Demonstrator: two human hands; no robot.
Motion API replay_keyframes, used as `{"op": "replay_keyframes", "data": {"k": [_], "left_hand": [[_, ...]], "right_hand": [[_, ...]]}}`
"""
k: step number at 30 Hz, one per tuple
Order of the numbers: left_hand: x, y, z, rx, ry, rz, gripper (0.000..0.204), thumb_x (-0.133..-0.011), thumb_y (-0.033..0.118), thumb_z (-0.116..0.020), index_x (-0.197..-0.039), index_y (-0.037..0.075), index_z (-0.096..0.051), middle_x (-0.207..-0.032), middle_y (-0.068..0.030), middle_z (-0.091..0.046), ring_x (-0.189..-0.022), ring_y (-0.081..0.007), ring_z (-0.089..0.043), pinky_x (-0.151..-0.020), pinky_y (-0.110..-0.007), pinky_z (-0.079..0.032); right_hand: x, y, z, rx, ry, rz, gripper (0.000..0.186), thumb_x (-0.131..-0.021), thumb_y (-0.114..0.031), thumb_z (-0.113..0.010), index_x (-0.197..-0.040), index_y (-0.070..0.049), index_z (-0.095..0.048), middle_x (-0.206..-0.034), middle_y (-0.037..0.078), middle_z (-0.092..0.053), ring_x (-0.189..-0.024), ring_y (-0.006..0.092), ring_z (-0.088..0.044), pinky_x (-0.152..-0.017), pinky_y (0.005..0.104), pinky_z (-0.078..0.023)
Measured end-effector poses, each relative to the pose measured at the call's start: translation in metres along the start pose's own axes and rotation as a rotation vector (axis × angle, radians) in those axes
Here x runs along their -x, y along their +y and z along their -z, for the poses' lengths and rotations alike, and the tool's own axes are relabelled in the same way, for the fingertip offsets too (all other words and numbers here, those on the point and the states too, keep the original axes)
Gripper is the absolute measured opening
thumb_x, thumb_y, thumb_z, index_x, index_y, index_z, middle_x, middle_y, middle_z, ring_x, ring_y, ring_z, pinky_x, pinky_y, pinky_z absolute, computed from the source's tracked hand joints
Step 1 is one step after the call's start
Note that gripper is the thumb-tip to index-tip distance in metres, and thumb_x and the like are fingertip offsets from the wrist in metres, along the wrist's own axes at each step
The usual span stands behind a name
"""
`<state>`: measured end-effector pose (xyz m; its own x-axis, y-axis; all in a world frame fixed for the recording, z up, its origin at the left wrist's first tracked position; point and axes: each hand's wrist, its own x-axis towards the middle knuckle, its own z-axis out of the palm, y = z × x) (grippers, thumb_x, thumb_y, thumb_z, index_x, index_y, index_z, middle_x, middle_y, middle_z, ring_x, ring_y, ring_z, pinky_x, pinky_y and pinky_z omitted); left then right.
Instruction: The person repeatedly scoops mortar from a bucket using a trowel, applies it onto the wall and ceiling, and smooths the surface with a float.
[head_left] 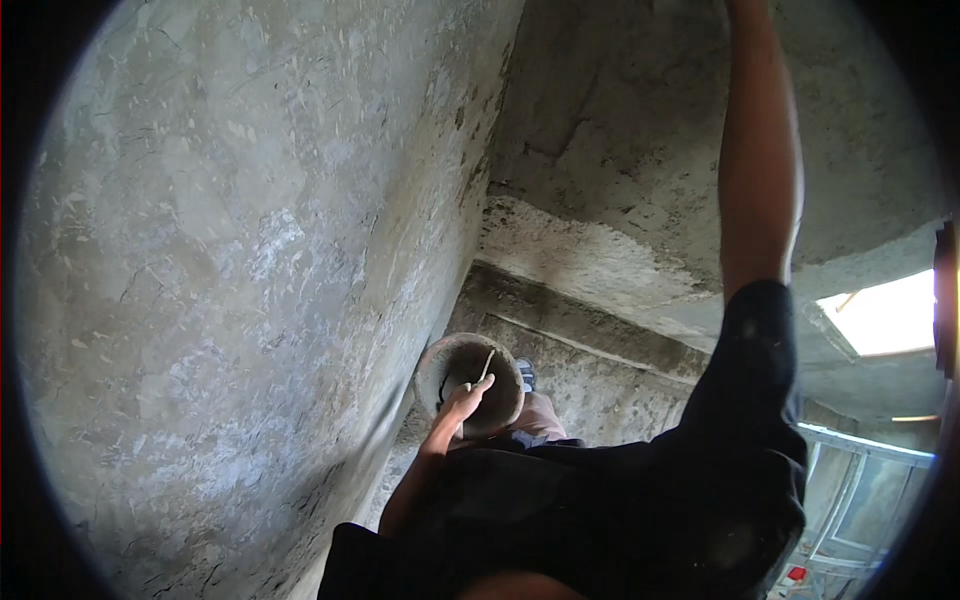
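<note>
My left hand (463, 402) is closed over the mouth of a round, mortar-smeared bucket (432, 378), low beside the left wall. From its grip sticks out a thin pale stick-like piece (487, 363); whether this is a tool's handle or edge I cannot make out. The inside of the bucket is dark, so its contents hardly show. My right arm (762, 170) stretches far up along the right side. Its hand passes beyond the upper edge of the picture, and whatever it holds or touches is hidden there.
A rough grey plastered wall (230, 280) rises close on the left. Ahead, another plastered wall (610, 120) has a ledge (590, 320) at its foot. A shoe (526, 375) shows by the bucket. On the right are a bright opening (885, 312) and a pale metal frame (850, 490).
</note>
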<state>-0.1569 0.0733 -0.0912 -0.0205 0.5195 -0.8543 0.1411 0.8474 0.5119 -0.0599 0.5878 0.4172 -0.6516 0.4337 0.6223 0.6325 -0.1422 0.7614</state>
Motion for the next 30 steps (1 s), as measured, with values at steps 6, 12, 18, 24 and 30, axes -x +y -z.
{"op": "replay_keyframes", "data": {"k": [6,12,18,24,30], "left_hand": [[0.000,-0.016,0.000,-0.002,-0.008,0.009,0.084,-0.074,0.068,-0.046,-0.109,-0.009,-0.055,-0.099,-0.0235,-0.060,-0.096,-0.0293,-0.057,-0.082,-0.035,-0.042],[0.007,-0.013,-0.011,0.024,0.081,-0.071,0.090,-0.075,0.068,-0.044,-0.115,-0.012,-0.048,-0.114,-0.0318,-0.050,-0.113,-0.0371,-0.047,-0.092,-0.037,-0.038],[0.033,-0.002,-0.003,0.095,0.051,-0.023,0.087,-0.075,0.065,-0.048,-0.114,-0.013,-0.049,-0.113,-0.0303,-0.052,-0.110,-0.0339,-0.050,-0.090,-0.036,-0.039],[0.009,-0.014,-0.007,0.056,0.089,-0.032,0.089,-0.075,0.067,-0.046,-0.114,-0.013,-0.048,-0.113,-0.0312,-0.051,-0.111,-0.0353,-0.049,-0.091,-0.037,-0.039],[0.005,-0.025,-0.012,0.063,0.210,0.015,0.075,-0.072,0.070,-0.048,-0.082,-0.003,-0.057,-0.074,-0.0126,-0.056,-0.074,-0.0228,-0.053,-0.070,-0.035,-0.040]], "right_hand": [[0.252,-0.212,0.050,-0.301,-0.036,-0.210,0.021,-0.086,-0.015,-0.051,-0.100,0.000,-0.058,-0.089,0.021,-0.060,-0.052,0.0263,-0.057,-0.056,0.0376,-0.051],[0.301,-0.277,0.079,-1.517,-0.856,-1.099,0.040,-0.091,-0.027,-0.042,-0.105,0.010,-0.048,-0.080,0.033,-0.057,-0.079,0.0417,-0.059,-0.070,0.0444,-0.050],[0.178,-0.168,0.061,-0.699,-0.164,-0.326,0.036,-0.083,-0.013,-0.057,-0.112,0.007,-0.049,-0.090,0.025,-0.058,-0.078,0.0250,-0.062,-0.058,0.0372,-0.052],[0.075,-0.104,0.110,-0.841,-0.450,-0.766,0.023,-0.091,-0.018,-0.045,-0.095,0.003,-0.053,-0.087,0.011,-0.058,-0.077,0.0195,-0.058,-0.065,0.0326,-0.047],[0.215,-0.268,0.052,-0.919,-0.420,-0.701,0.041,-0.086,-0.024,-0.052,-0.117,0.001,-0.049,-0.106,0.027,-0.056,-0.095,0.0355,-0.058,-0.082,0.0463,-0.046]]}}
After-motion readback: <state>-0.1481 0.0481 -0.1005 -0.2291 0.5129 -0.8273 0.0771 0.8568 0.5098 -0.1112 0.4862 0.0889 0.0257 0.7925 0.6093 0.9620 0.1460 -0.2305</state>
